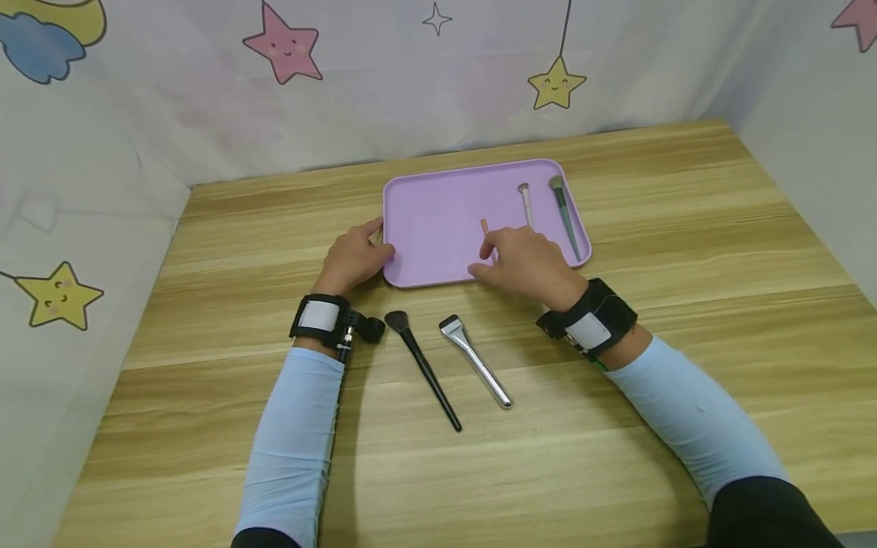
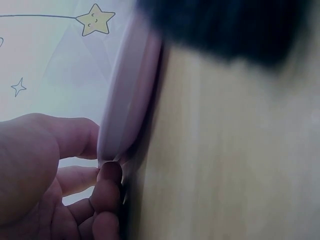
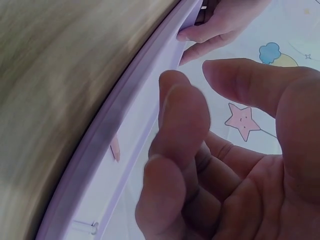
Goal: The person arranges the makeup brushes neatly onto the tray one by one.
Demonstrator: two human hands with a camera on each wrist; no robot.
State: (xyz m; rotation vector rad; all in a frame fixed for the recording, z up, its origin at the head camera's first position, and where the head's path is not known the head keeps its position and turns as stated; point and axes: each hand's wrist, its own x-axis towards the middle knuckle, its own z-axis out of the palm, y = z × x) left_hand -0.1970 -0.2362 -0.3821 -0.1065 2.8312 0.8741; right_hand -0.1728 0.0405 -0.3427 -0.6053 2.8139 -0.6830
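My left hand (image 1: 352, 257) grips the left rim of a lilac tray (image 1: 438, 228), thumb on the rim and fingers against the outer side and underside in the left wrist view. Over the tray's front edge hovers my right hand (image 1: 527, 262), thumb apart from its loosely bent fingers, with nothing between them. Just past its fingertips lies a slim orange-tipped stick (image 1: 484, 226), mostly hidden by the hand. A small makeup brush with a pale handle (image 1: 526, 202) and a green-handled makeup brush (image 1: 565, 217) lie in the tray's right part.
On the wooden table (image 1: 226, 320), in front of the tray, lie a black makeup brush (image 1: 425, 371) and a silver-handled flat brush (image 1: 478, 361), side by side. Behind the table hangs a white cloth (image 1: 384, 84) printed with stars.
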